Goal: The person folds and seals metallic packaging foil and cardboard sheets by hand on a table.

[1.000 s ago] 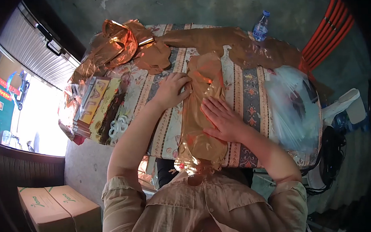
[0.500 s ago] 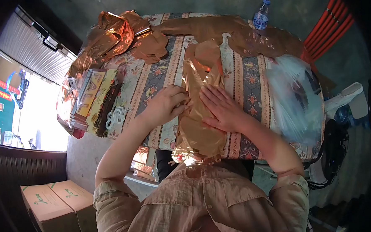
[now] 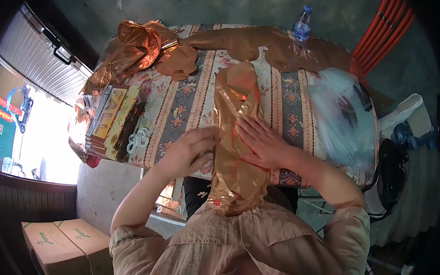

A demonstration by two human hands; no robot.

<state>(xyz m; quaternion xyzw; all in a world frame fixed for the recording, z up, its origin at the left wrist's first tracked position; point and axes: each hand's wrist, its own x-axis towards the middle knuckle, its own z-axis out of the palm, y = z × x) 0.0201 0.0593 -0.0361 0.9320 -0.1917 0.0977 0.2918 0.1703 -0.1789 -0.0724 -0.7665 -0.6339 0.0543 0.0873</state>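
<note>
A gold foil piece (image 3: pixel 238 151) lies lengthwise in front of me, its lower end reaching my shirt. My right hand (image 3: pixel 262 142) rests flat on the middle of the foil, fingers stretched out. At the foil's left edge is my left hand (image 3: pixel 188 151), its fingers loosely bent and the thumb apart from them; nothing shows between them. The foil's upper end is rounded, with shiny creases below it.
Patterned tablecloth (image 3: pixel 178 107). Crumpled copper foil (image 3: pixel 145 47) at the back left, a brown foil strip (image 3: pixel 244 39) along the back, a water bottle (image 3: pixel 302 26) on it. Packets (image 3: pixel 112 118) and white rings (image 3: pixel 139 140) left, clear plastic bags (image 3: pixel 341 116) right, cartons (image 3: pixel 69 245) lower left.
My left hand has moved left and down, and its fingers have loosened and parted. My right hand stays flat on the foil. The view has shifted slightly.
</note>
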